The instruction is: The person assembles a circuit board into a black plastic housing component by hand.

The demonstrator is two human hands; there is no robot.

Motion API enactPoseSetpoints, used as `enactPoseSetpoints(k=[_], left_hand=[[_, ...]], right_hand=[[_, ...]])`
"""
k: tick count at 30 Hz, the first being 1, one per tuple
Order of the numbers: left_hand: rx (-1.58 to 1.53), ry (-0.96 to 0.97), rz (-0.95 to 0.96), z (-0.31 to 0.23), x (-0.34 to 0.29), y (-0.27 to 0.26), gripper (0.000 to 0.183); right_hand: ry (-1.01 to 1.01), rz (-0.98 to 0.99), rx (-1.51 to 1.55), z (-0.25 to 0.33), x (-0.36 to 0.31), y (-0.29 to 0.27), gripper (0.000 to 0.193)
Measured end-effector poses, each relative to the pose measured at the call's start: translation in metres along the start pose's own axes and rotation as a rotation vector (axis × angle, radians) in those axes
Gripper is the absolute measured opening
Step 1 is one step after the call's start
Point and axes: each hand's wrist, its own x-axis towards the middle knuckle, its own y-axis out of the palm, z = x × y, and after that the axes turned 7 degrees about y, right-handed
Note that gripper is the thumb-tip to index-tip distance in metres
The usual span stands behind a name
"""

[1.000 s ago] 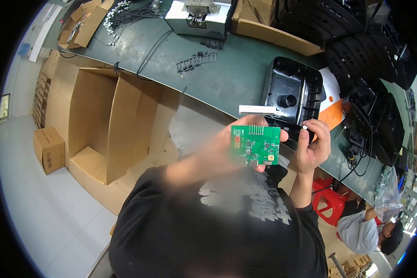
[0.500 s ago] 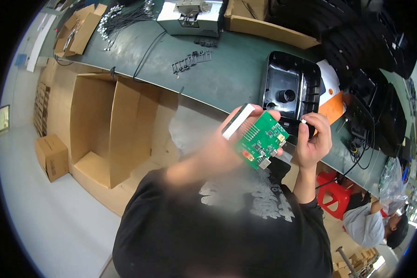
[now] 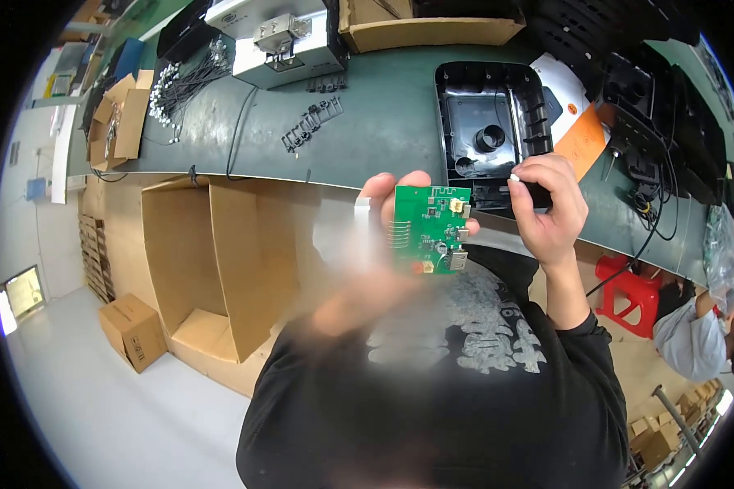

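The left hand grips a flat green circuit board at mid-frame, its right edge, lined with metal sockets, facing the right hand. That one pinches a tiny white piece between thumb and forefinger, a gap of open air separating it from the board. Just above, a rectangular black plastic housing lies by the front edge of the dark green tabletop. Leftward, open surface stretches to small black plastic parts, upper left of centre.
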Motion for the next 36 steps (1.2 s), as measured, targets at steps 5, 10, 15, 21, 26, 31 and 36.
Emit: enactPoseSetpoints(k=[5, 10, 15, 21, 26, 31, 36], left_hand=[[-0.034, 0.021, -0.079, -0.001, -0.004, 0.003, 0.088], [-0.079, 0.060, -0.157, 0.002, -0.013, 0.011, 0.089], [-0.079, 0.055, -0.176, 0.000, -0.016, 0.014, 0.088], [-0.036, 0.008, -0.186, 0.000, -0.018, 0.014, 0.087], [0.155, 0.072, -0.148, 0.005, -0.017, 0.010, 0.087], [0.149, 0.066, -0.190, 0.008, -0.015, 0.013, 0.087], [0.140, 0.039, -0.210, 0.005, -0.009, 0.019, 0.084]], right_hand=[[0.008, 0.018, -0.012, 0.002, 0.001, 0.000, 0.017], [-0.002, 0.041, -0.035, 0.002, 0.000, 0.001, 0.016], [-0.017, 0.044, -0.038, 0.003, 0.000, 0.000, 0.016], [-0.005, 0.040, -0.043, 0.002, 0.000, -0.002, 0.015], [-0.022, 0.038, -0.036, 0.000, 0.000, -0.002, 0.015], [-0.010, 0.035, -0.034, -0.002, 0.000, -0.004, 0.015], [-0.014, 0.062, -0.041, -0.001, 0.002, -0.005, 0.014]])
